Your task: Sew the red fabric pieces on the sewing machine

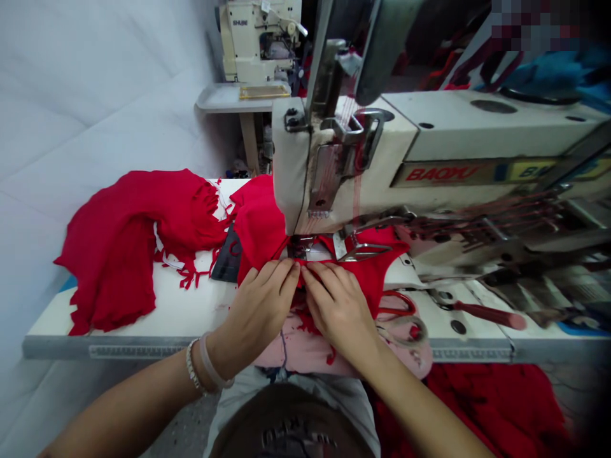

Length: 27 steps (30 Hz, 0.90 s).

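Red knit fabric piece [370, 275], soft and matte with a curved cut edge, lay on the white flat work table [191, 312], directly in front of the needle area of a cream metal industrial sewing machine [429, 137]. Its near edge ran under both of the person's hands.

The left hand [260, 305] rested on the cloth with fingers stretched out and close together, palm down, pressing rather than gripping. The right hand [338, 308] lay the same way, fingers long and flat on the fabric. The fingertips of the two hands met just before the small metal presser foot [298, 248]. Two bracelets [203, 366] circled the left wrist: one of small pale beads and one smooth pale band.

One loose heap of red knit fabric [124, 235], crumpled and with ragged, fringed edges, sat on the left part of the table, well apart from the hands. One pair of red-handled scissors [401, 305] lay just to the right of the right hand, and one red-handled screwdriver [487, 313] lay farther right, beside the machine bed. More red cloth [501, 401] was bunched below the table edge on the right.

Several thin red threads ran down the face of the machine head. A second cream sewing machine [258, 38] stood on its own small table in the background. Pale quilted sheeting covered the wall on the left.
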Motion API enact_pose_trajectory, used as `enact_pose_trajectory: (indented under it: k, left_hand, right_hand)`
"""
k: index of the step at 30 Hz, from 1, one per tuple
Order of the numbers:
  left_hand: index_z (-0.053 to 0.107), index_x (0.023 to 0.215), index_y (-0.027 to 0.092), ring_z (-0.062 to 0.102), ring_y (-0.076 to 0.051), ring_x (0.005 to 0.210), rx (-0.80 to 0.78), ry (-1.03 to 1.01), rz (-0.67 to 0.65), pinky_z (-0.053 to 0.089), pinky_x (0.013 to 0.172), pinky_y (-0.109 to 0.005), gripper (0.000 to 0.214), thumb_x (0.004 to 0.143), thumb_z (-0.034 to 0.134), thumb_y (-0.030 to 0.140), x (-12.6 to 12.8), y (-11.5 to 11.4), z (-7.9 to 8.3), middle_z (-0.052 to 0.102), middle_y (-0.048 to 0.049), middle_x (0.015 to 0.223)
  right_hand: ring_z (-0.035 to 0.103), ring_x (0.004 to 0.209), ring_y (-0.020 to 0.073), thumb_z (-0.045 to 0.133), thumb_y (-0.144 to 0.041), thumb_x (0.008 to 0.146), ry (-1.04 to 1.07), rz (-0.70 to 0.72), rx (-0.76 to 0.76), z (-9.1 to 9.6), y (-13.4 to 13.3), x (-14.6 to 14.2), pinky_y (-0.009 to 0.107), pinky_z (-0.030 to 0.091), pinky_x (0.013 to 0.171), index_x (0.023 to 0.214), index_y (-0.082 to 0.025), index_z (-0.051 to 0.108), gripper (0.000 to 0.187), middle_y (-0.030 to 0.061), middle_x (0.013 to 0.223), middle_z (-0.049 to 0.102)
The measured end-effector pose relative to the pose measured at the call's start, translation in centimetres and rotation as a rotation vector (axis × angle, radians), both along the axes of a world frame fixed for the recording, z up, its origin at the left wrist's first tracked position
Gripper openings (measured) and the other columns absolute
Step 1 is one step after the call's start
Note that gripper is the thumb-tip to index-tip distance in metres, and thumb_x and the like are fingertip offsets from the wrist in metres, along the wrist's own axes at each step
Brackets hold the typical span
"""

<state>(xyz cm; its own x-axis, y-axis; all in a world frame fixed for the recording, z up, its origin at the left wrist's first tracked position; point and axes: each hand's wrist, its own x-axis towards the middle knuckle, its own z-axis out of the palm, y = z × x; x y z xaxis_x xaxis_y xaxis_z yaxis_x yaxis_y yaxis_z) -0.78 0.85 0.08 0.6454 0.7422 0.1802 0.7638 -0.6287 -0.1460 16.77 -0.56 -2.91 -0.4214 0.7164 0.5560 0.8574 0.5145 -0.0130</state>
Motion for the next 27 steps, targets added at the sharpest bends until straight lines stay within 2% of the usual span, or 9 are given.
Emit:
enact_pose_trajectory:
  k: [5,11,14,17,21,27]
  left_hand:
    - [0.048,0.137,0.005,0.054,-0.027,0.115,0.021,-0.042,-0.007,0.051,0.084,-0.038,0.043,0.098,0.034,0.012,0.1,0.1,-0.2,0.056,-0.0171,0.135]
    - [0.053,0.129,0.002,0.054,-0.029,0.119,0.057,-0.152,-0.022,0.051,0.089,-0.041,0.040,0.096,0.032,0.007,0.4,0.1,-0.8,0.056,-0.0197,0.132]
    - [0.050,0.132,0.002,0.052,-0.031,0.121,0.045,-0.147,-0.024,0.051,0.091,-0.042,0.040,0.095,0.035,0.008,0.2,0.3,-1.0,0.053,-0.0210,0.135]
    - [0.049,0.133,0.002,0.051,-0.031,0.121,0.037,-0.165,-0.037,0.051,0.093,-0.043,0.040,0.095,0.039,0.008,0.1,0.4,-1.0,0.052,-0.0205,0.135]
    - [0.053,0.125,0.003,0.054,-0.029,0.116,0.000,-0.188,-0.085,0.052,0.095,-0.042,0.034,0.093,0.042,0.006,0.0,0.7,-0.9,0.056,-0.0178,0.126]
    - [0.054,0.123,0.004,0.057,-0.028,0.111,0.016,-0.235,-0.111,0.054,0.091,-0.040,0.033,0.092,0.044,0.005,-0.2,1.6,-1.2,0.059,-0.0156,0.120]
  right_hand:
    - [0.053,0.105,0.0250,0.048,-0.014,0.094,0.042,-0.008,-0.036,0.0,0.5,-0.1,0.039,0.047,0.083,0.122,-0.011,0.063,0.032,0.0129,0.119,0.065]
    - [0.053,0.102,0.0269,0.047,-0.016,0.094,-0.019,-0.061,-0.013,0.6,1.1,-0.5,0.040,0.046,0.078,0.122,-0.008,0.064,0.034,0.0134,0.118,0.066]
    - [0.054,0.100,0.0269,0.048,-0.017,0.094,-0.016,-0.056,-0.017,0.6,1.4,-0.5,0.040,0.047,0.079,0.122,-0.008,0.063,0.034,0.0139,0.117,0.066]
    - [0.055,0.094,0.0242,0.047,-0.016,0.095,0.058,-0.018,-0.025,0.4,1.6,-0.4,0.038,0.048,0.079,0.117,-0.009,0.065,0.030,0.0124,0.112,0.067]
    - [0.057,0.094,0.0208,0.048,-0.013,0.094,0.224,0.040,-0.053,0.1,1.7,-0.2,0.036,0.051,0.083,0.108,-0.010,0.067,0.023,0.0113,0.107,0.068]
    - [0.060,0.092,0.0205,0.050,-0.012,0.093,0.285,0.063,-0.063,-0.2,2.1,-0.3,0.036,0.056,0.083,0.109,-0.007,0.067,0.024,0.0124,0.103,0.067]
